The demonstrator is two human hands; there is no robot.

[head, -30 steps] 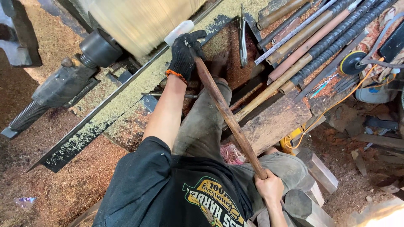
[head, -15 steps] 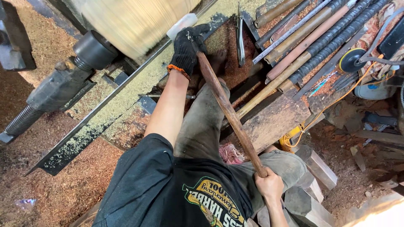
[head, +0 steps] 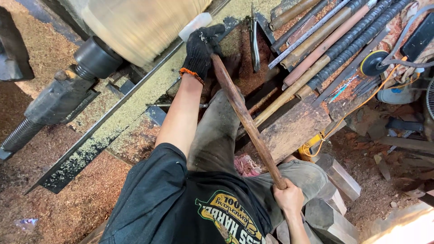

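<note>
The fingers of the left hand [head: 199, 52], in a black glove with an orange cuff, are closed around the upper end of a long wooden tool handle [head: 246, 121], close to the pale spinning workpiece [head: 144, 25]. The bare right hand [head: 288, 197] is closed around the lower end of the same handle, beside the person's right knee. Compared with half a second ago, both grips are the same and the handle lies at almost the same slant; the whole scene has only shifted a little in the view, and the gloved hand sits slightly nearer to the top edge.

The left arm is stretched forward, nearly straight, from the black shirt sleeve up to the lathe. The right arm is bent and comes up from the bottom edge, so only the wrist and hand show.

The handle runs diagonally from the glove down to the right hand, crossing over the grey trouser leg. The tool's cutting end is hidden under the glove, so one cannot tell if it touches the workpiece. The workpiece is blurred and cut off by the top edge. To the left, the dark tailstock [head: 54, 97] stands over sawdust. To the right, a row of long tools [head: 325, 40] lies on a wooden bench [head: 294, 129], partly cut off.
</note>
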